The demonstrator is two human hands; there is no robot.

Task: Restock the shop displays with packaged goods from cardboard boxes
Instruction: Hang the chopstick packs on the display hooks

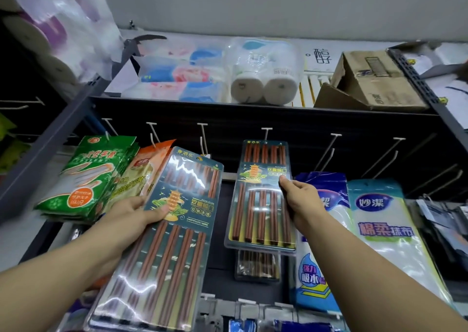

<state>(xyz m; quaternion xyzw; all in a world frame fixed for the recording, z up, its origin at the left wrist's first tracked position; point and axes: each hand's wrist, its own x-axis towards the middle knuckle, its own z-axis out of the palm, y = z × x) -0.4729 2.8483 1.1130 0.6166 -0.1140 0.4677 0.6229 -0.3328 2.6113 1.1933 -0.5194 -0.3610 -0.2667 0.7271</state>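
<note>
My left hand (138,211) grips a long clear pack of brown chopsticks (162,243) by its left edge, thumb on the printed card, the pack tilted up toward the pegs. My right hand (300,200) pinches the right edge of a second chopsticks pack (260,195) that hangs on a white peg hook (266,131) on the dark display panel. Another chopsticks pack (257,266) shows below and behind the hanging one. A cardboard box (372,78) sits on the top shelf at the right.
Green glove packs (86,174) and orange packs (149,164) hang at the left. Blue and white cloth packs (379,230) hang at the right. Bare peg hooks (329,152) stick out between. Tissue packs (177,76) and paper rolls (263,83) fill the top shelf.
</note>
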